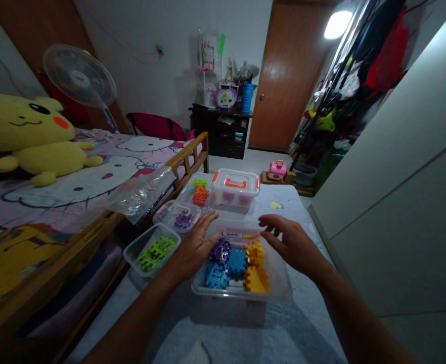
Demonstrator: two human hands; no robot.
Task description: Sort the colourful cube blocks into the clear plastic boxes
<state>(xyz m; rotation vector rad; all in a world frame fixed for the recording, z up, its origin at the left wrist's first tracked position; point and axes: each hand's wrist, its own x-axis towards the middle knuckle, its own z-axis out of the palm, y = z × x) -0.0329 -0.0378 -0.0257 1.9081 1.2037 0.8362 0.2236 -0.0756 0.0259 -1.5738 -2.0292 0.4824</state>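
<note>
A clear plastic box (279,290) stands in front of me on a table, holding purple (220,248), blue (236,263) and yellow (256,275) interlocking toy blocks. My left hand (196,245) lies along the box's left rim, fingers stretched toward the purple block. My right hand (289,242) hovers over the box's far right side, its fingers spread and slightly bent, with nothing in it.
Left of the box are smaller clear tubs with green blocks (155,251), purple blocks (183,218) and orange blocks (200,193). Behind stands a lidded box with orange clips (235,186). A bed with a yellow plush toy (29,136) runs along the left; a white wall (397,167) is on the right.
</note>
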